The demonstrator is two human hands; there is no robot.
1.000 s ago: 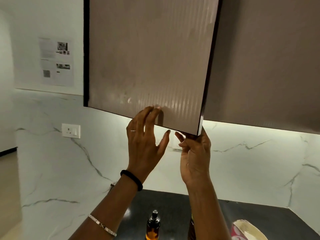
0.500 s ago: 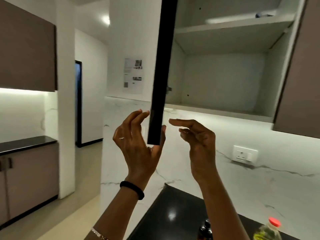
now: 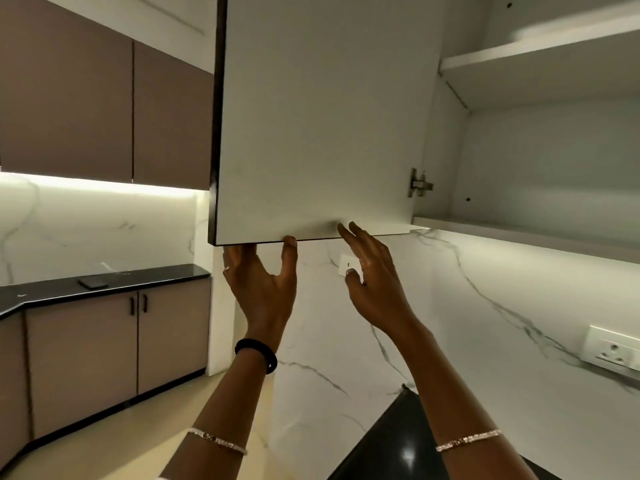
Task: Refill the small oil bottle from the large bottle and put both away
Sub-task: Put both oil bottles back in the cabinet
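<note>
The wall cabinet door (image 3: 311,126) stands swung wide open, its white inner face towards me. My left hand (image 3: 263,282) grips its bottom edge near the outer corner, fingers behind the door and thumb on the front edge. My right hand (image 3: 372,282) is raised just under the same edge, fingers straight and spread, fingertips touching or almost touching it. The open cabinet (image 3: 540,150) shows white shelves with nothing visible on the lower one. Neither oil bottle is in view.
A black countertop (image 3: 398,441) lies below my arms. The marble backsplash carries a socket (image 3: 613,351) at the right and a switch (image 3: 348,265) behind my right hand. Brown wall cabinets (image 3: 104,109) and base cabinets (image 3: 104,348) stand at the left.
The door has swung from nearly closed to fully open leftward. My view turned left and up, and the bottles dropped out of sight. My right hand released the door edge.
</note>
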